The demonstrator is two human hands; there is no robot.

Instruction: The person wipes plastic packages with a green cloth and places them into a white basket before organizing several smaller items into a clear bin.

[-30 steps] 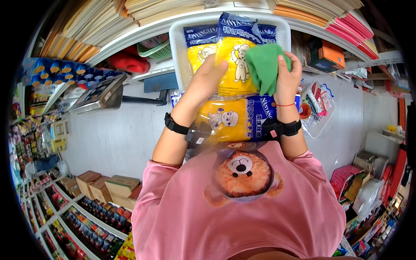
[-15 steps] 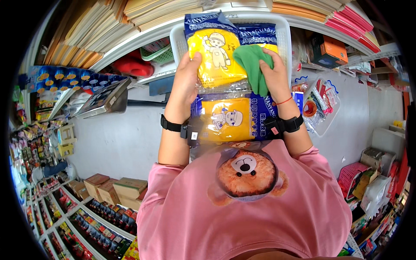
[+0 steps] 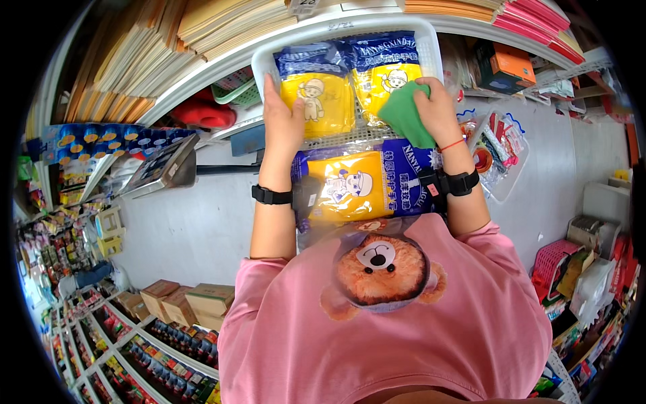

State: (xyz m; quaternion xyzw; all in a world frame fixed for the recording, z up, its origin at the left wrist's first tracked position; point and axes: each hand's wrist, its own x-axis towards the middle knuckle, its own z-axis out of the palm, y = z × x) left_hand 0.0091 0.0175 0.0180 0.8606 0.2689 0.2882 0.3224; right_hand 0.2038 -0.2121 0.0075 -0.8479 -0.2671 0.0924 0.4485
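Note:
My right hand pinches a folded green cloth, which rests over the lower right part of a blue-and-yellow glove packet. Another such packet lies on the left side of the white plastic basket. At this packet's left edge is my left hand, its thumb apart from its fingers and the thumb tip by the packet. A third glove packet, turned sideways, lies between my forearms, close to my shirt. The fingers of my left hand partly cover the basket's left wall.
Stacks of brown envelopes and pink paper fill the shelf beyond the basket. To the right stand an orange-and-black box and a clear tub of small goods. A metal scale is at left, with cardboard boxes nearer.
The left packet has gone from raised in my left hand to lying lower in the basket, and that hand has loosened from it. My right hand with the green cloth has shifted slightly right.

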